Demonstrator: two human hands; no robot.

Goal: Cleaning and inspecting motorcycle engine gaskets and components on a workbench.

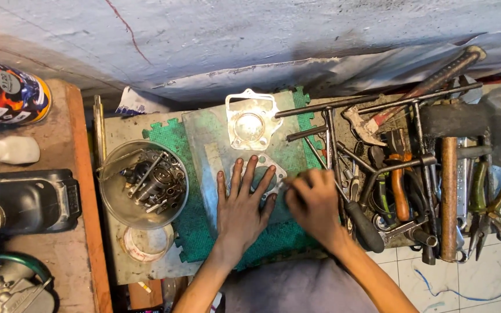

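My left hand (242, 204) lies flat with fingers spread on a thin grey gasket (275, 171), pressing it onto a glass plate (204, 136) over a green foam mat (172, 136). My right hand (314, 203) is closed just right of the gasket, pinching something small at the gasket's edge; I cannot make out what it is. Beyond my fingers, a metal cylinder block (251, 122) with a round bore sits on the same plate.
A metal bowl (111, 197) of engine parts stands left of the mat, a tape roll (145, 243) below it. Many tools, including T-wrenches (329, 124), a hammer (424, 87) and pliers (485, 203), crowd the right. A spray can (10, 90) and white bottle (13, 149) lie far left.
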